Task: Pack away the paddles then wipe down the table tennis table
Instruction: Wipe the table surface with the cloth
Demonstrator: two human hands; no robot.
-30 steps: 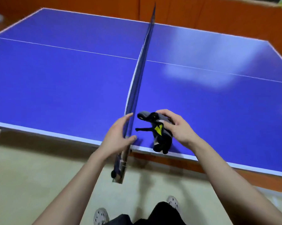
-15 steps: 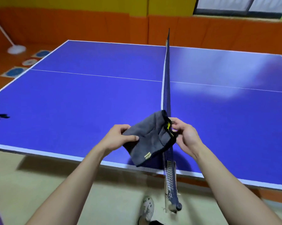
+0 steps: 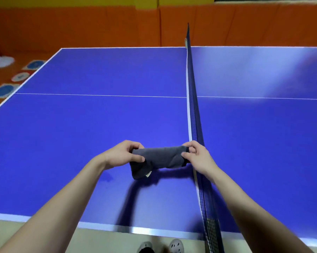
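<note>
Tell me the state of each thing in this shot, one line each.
cloth, bunched, held between both hands
left hand, grips the cloth's left end
right hand, pinches the cloth's right end
net, up, strung across the table
table, unfolded, standing

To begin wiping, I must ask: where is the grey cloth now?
Head view, centre: the left hand and right hand hold the grey fabric cloth over the blue table tennis table, just left of the dark blue net.

Your dark grey cloth (image 3: 161,157) is stretched sideways between your left hand (image 3: 120,156) and right hand (image 3: 200,157), above the blue tabletop (image 3: 99,125). Its loose corner droops at 7 o'clock.
</note>
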